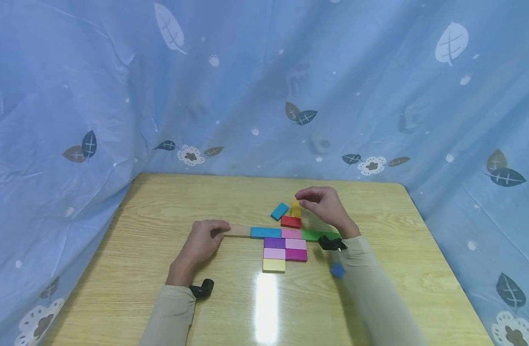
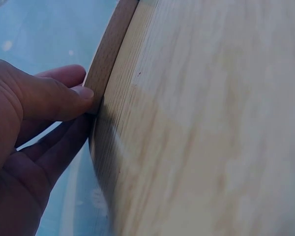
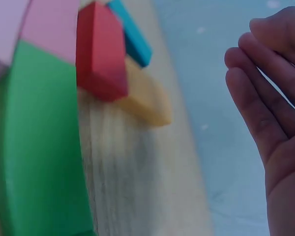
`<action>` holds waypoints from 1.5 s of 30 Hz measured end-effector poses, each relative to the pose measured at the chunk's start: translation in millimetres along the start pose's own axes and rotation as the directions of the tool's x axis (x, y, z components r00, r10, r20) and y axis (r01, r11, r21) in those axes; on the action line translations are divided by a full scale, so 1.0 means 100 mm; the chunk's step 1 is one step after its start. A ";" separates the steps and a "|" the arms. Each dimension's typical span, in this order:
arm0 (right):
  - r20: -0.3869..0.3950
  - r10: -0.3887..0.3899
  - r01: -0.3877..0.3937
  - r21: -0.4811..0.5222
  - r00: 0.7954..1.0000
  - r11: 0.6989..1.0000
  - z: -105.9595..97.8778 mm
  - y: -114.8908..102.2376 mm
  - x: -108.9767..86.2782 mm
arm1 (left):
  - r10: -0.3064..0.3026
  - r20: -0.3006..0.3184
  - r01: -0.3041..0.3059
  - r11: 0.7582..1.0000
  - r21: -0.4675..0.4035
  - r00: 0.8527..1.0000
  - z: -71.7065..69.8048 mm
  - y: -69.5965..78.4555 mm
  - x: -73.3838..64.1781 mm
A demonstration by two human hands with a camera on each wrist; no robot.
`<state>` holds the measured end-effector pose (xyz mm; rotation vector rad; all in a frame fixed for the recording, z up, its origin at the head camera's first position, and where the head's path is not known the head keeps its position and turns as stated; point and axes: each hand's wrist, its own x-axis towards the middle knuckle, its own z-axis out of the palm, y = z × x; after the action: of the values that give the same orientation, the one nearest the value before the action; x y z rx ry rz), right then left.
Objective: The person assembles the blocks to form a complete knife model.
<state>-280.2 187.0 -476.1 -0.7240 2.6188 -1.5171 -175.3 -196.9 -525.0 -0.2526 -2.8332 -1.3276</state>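
Pinching tan block by outer end: left hand (guessing it's squaring it to blue block, butted end-to-end). Right hand loose, nothing in it, near yellow block but apart, probably to avoid nudging it. Yellow's just beyond red block.

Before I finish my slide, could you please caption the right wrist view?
Empty right hand near a yellow block, red block and green block.
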 end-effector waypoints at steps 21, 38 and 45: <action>-0.013 0.178 -0.178 -0.032 0.984 0.983 -0.20 0.46 -0.24 | -0.009 -0.003 0.009 1.000 0.004 1.000 0.01 -0.01 -0.03; 0.068 0.147 -0.139 -0.100 0.987 0.985 -0.30 0.51 -0.22 | -0.002 -0.006 0.002 1.000 -0.007 1.000 0.03 -0.04 -0.02; 0.024 0.152 -0.147 -0.130 0.988 0.981 -0.36 0.54 -0.37 | -0.009 -0.011 0.009 1.000 0.000 1.000 0.01 -0.03 0.01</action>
<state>-276.6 254.1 -509.3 -0.5404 2.6958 -1.2967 -176.5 -197.4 -527.8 -0.2323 -2.8289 -1.3255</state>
